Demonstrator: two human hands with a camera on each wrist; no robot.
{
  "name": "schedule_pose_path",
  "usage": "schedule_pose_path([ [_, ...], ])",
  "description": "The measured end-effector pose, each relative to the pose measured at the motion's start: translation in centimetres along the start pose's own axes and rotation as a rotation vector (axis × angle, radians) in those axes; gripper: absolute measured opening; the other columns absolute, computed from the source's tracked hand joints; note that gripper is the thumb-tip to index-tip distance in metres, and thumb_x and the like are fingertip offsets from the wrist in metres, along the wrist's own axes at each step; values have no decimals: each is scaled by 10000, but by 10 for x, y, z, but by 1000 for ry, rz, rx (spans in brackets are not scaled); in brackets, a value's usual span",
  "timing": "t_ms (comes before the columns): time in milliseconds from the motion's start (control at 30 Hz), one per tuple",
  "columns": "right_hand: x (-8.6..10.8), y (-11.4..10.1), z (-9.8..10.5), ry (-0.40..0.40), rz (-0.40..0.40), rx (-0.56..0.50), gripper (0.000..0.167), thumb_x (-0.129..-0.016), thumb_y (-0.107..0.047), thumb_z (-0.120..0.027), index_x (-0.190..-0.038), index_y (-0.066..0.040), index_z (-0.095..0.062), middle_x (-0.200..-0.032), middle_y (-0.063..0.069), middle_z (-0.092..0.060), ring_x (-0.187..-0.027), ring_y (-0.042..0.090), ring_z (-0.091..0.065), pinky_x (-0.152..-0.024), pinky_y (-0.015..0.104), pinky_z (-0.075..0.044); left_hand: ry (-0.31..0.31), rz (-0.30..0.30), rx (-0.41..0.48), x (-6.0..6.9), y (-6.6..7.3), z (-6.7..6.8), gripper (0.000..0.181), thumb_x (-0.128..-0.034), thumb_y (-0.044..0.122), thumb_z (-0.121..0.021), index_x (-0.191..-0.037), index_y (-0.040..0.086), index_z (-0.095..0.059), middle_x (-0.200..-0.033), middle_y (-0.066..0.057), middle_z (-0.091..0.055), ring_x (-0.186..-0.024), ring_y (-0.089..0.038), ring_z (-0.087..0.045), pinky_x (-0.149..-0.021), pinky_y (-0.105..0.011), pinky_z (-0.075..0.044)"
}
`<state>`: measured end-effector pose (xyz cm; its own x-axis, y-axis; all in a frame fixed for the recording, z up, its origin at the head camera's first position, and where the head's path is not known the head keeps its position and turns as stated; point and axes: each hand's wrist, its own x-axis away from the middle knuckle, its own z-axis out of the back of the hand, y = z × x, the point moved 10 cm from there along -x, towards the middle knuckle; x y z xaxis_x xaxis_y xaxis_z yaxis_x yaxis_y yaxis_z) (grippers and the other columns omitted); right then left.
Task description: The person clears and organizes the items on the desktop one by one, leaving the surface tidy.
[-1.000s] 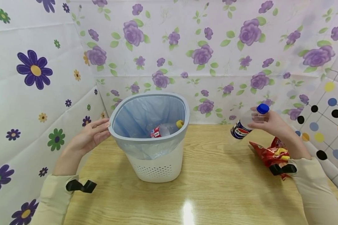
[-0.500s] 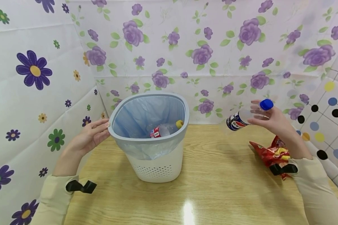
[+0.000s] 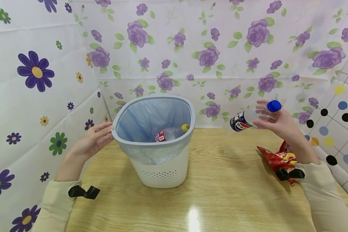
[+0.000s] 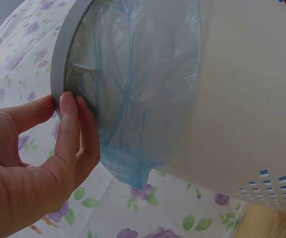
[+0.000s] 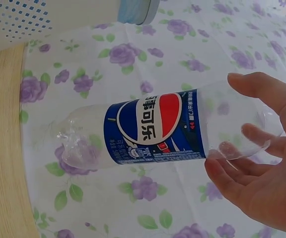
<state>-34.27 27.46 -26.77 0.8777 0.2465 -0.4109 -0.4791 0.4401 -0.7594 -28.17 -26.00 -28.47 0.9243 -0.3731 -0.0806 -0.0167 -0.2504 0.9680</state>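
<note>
My right hand [image 3: 274,120] grips a clear plastic bottle [image 5: 153,129] with a blue cap [image 3: 274,106] and a blue, red and white label. Tilted, its base points left toward the bin, and it is held above the table. On the left, my left hand [image 3: 91,138] pinches the grey rim of a white trash bin [image 3: 162,175] between thumb and fingers, as the left wrist view shows. A light blue bag [image 4: 143,74] lines the bin and folds over its rim. Inside lies another bottle [image 3: 165,134] with a red label and a yellow cap.
A crumpled red snack bag [image 3: 281,158] lies on the wooden table [image 3: 220,193], partly behind the right forearm. Flowered sheets [image 3: 168,48] stand behind and to the left, and a dotted one [image 3: 336,122] at the right.
My right hand has lifted the bottle and tipped it further toward level, its base swinging up and left. The left hand and the bin have stayed put.
</note>
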Motion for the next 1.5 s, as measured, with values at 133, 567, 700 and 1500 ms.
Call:
schedule_pose_path([
  [133, -2, -3, -1, 16, 16, -23, 647, -875, -37, -699, -1443, -158, -413, -1289, -126, -554, -1126, -45, -556, -886, 48, -481, 0, 3, -1, 0, -1, 0, 270, -1026, 55, -420, -1152, 118, -650, -1073, 4, -688, -941, -74, -693, -862, -171, -561],
  [567, -4, -16, -7, 16, 82, -92, 659, -853, 47, -687, -1434, -114, -422, -1268, -142, -567, -1142, -4, -568, -899, 76, -498, 14, 6, -19, -1, -1, 2, 268, -1024, 60, -426, -1154, 127, -650, -1087, 9, -679, -950, -74, -688, -871, -172, -558],
  [700, -6, -22, -9, 15, 102, -137, 666, -846, 72, -682, -1434, -101, -422, -1261, -131, -581, -1143, 17, -573, -908, 77, -493, 13, 7, -20, -1, -1, 1, 267, -1024, 61, -428, -1152, 129, -652, -1083, 9, -679, -943, -71, -688, -869, -172, -559],
  [1500, -12, -71, -3, 145, 314, -526, 671, -799, 237, -601, -1397, -21, -440, -1267, 75, -599, -1178, 176, -578, -973, 171, -508, 21, 17, -18, -1, -1, 3, 252, -1020, 59, -439, -1142, 123, -650, -1069, 5, -681, -940, -80, -690, -850, -169, -565],
])
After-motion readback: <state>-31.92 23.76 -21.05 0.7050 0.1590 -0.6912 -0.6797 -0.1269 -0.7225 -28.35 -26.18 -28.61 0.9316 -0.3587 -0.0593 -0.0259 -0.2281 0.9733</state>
